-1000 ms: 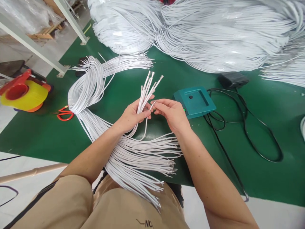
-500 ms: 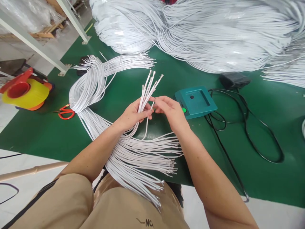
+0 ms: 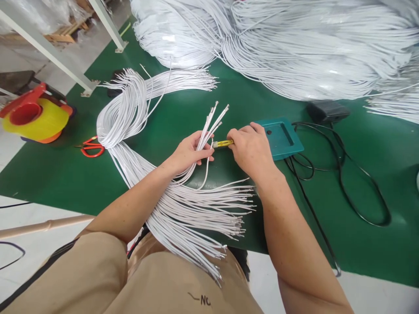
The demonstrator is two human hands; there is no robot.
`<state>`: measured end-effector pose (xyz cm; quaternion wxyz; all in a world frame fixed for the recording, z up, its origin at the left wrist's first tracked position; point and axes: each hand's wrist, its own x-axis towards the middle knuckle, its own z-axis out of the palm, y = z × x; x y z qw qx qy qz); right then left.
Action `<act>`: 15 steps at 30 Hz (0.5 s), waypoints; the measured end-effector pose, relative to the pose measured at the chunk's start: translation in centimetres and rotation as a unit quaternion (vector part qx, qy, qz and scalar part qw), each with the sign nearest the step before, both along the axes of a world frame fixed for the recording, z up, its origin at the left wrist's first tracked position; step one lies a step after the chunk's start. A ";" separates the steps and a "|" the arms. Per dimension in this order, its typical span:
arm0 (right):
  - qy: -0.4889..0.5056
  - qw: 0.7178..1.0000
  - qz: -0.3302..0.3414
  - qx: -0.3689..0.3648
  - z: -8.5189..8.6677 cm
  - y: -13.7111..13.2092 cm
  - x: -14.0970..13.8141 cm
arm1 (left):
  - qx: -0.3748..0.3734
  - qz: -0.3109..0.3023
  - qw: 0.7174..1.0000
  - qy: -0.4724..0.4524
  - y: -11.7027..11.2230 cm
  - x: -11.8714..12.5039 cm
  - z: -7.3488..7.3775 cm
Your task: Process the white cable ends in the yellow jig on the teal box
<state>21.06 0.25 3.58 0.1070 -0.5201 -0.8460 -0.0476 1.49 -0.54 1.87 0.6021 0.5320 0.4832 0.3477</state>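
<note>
My left hand point(image 3: 196, 150) is closed around a small bunch of white wires point(image 3: 207, 128), whose crimped ends point up and away. One wire end stands apart from that bunch, by the left fingertips. A slim yellow tool with a silvery tip point(image 3: 224, 143) is gripped in my right hand point(image 3: 250, 146); its tip is at this wire end, though contact is unclear. My right palm and fingers hide the tool's rear. Below my hands, more loose white wires point(image 3: 203, 203) fan out from a tied bundle point(image 3: 109, 141) on the green table point(image 3: 366, 244).
A teal device point(image 3: 283, 139) with black cords point(image 3: 340, 174) lies beyond my right hand. Orange-handled scissors point(image 3: 92, 147) are beside the bundle. A tape dispenser with a yellow roll point(image 3: 54, 120) stands left. Large heaps of white wire point(image 3: 310, 48) cover the back.
My right hand has moved right, away from my left fingers, and the yellow tool now shows between them. My left hand keeps hold of the wires.
</note>
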 end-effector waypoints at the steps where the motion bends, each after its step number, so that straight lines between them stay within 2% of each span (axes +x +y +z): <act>1: 0.007 1.000 0.000 -0.008 0.0 0.1 0.1 | 0.001 0.000 1.000 0.005 0.0 0.0 0.0; 5: 0.087 0.996 -0.004 -0.017 -0.1 0.1 -0.3 | 0.005 0.005 1.000 0.027 -0.2 0.2 0.3; 10: 0.224 0.974 -0.023 -0.008 -0.2 -0.4 -2.0 | 0.029 0.018 0.997 0.066 -0.5 0.5 0.4; 15: 0.260 0.963 -0.025 -0.065 -0.2 -0.6 -3.0 | 0.055 0.021 0.996 0.069 -0.6 0.6 0.1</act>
